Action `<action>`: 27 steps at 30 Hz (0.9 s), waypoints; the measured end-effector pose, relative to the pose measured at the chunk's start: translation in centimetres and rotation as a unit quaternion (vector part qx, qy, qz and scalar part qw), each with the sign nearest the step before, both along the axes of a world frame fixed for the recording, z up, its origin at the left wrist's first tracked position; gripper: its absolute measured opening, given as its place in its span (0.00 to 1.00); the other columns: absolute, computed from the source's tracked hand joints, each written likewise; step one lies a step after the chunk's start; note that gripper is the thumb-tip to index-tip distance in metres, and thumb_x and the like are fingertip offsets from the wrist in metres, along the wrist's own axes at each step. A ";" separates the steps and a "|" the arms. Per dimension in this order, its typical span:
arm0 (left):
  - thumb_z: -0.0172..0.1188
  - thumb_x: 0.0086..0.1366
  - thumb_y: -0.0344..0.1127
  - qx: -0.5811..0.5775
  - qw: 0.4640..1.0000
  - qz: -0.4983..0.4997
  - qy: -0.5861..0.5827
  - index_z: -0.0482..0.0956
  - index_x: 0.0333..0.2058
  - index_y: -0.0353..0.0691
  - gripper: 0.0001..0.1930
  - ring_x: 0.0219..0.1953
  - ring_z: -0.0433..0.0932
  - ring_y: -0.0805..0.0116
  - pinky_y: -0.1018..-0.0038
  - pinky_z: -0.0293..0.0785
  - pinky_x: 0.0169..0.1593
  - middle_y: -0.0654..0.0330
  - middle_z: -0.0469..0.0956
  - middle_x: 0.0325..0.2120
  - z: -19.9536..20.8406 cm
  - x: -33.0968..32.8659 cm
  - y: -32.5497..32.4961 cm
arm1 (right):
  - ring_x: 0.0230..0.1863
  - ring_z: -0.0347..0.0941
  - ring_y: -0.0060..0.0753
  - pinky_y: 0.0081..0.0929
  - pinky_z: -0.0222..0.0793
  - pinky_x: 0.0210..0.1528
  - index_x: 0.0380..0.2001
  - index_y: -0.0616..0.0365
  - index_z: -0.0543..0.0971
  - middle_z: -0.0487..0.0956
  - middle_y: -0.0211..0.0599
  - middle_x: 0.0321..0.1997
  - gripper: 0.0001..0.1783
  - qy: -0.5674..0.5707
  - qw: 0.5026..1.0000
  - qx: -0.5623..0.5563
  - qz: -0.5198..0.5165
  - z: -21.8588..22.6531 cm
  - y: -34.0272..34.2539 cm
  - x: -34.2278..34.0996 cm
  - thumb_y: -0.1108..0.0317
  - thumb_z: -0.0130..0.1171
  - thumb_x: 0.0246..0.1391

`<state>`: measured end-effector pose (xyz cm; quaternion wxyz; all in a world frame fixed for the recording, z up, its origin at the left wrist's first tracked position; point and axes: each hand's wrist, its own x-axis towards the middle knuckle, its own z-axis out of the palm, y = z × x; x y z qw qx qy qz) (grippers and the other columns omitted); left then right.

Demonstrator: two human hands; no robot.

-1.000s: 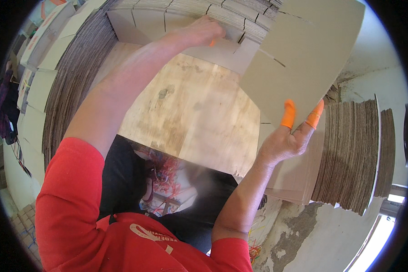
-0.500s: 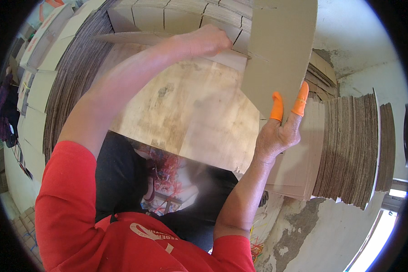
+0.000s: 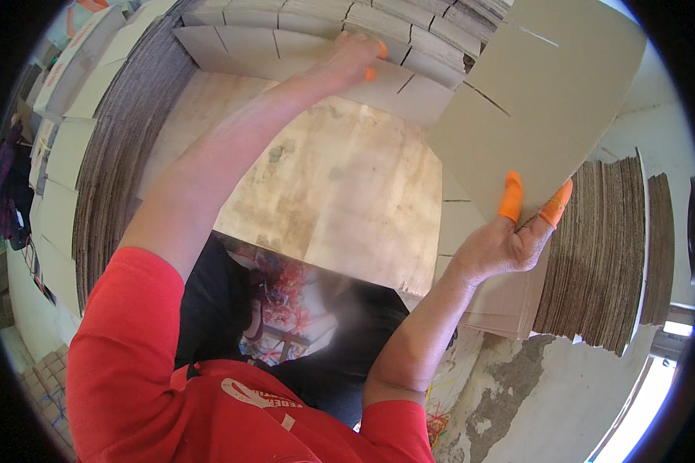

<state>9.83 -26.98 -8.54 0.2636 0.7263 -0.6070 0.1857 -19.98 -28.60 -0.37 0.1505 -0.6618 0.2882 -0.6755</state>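
My right hand (image 3: 510, 239) pinches one slotted card (image 3: 540, 108) by its lower edge, held up above the worktop (image 3: 340, 193); it could flex and slip. My left hand (image 3: 355, 58) presses flat on the card stack (image 3: 301, 50), which may slide.

Grey slotted cardboard sheet (image 3: 540, 100) tilted up at right; another flat sheet (image 3: 301, 58) on far stack.
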 end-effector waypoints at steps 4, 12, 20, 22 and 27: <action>0.65 0.50 0.27 -0.029 0.994 -0.036 0.095 0.79 0.34 0.39 0.10 0.38 0.76 0.54 0.62 0.71 0.42 0.56 0.79 0.29 -0.1 1.1 -0.5 | 0.52 0.72 0.29 0.27 0.77 0.52 0.61 0.61 0.67 0.70 0.39 0.62 0.36 0.028 0.999 0.007 0.020 -0.5 -0.6 -1.0 0.93 0.56 0.46; 0.62 0.51 0.27 0.065 0.997 -0.033 -0.012 0.80 0.33 0.40 0.08 0.38 0.75 0.58 0.63 0.71 0.41 0.58 0.77 0.26 1.8 2.3 -1.2 | 0.52 0.70 0.25 0.26 0.76 0.53 0.54 0.69 0.72 0.72 0.39 0.60 0.30 -0.072 0.993 0.039 0.082 -0.5 -0.3 0.3 0.93 0.56 0.43; 0.57 0.58 0.28 0.035 0.985 -0.033 -0.164 0.75 0.44 0.45 0.14 0.42 0.71 0.56 0.63 0.69 0.47 0.59 0.72 0.33 1.5 1.1 -0.8 | 0.52 0.70 0.27 0.28 0.76 0.54 0.58 0.69 0.69 0.72 0.40 0.60 0.34 -0.063 0.992 0.045 0.098 -0.5 -0.1 0.8 0.94 0.53 0.44; 0.58 0.58 0.30 0.069 0.990 -0.006 -0.123 0.72 0.47 0.46 0.17 0.43 0.72 0.56 0.63 0.70 0.47 0.57 0.74 0.32 1.5 0.5 -0.6 | 0.52 0.70 0.27 0.28 0.76 0.54 0.58 0.68 0.69 0.72 0.40 0.60 0.34 -0.060 0.992 0.045 0.098 -0.6 -0.1 0.8 0.94 0.54 0.44; 0.60 0.57 0.32 0.243 0.968 0.051 0.033 0.76 0.42 0.45 0.13 0.46 0.73 0.57 0.63 0.70 0.47 0.56 0.79 0.31 2.8 -0.4 -0.7 | 0.49 0.72 0.27 0.26 0.76 0.51 0.61 0.64 0.67 0.72 0.38 0.60 0.34 -0.010 0.996 0.031 0.083 -1.0 -0.4 0.3 0.90 0.57 0.48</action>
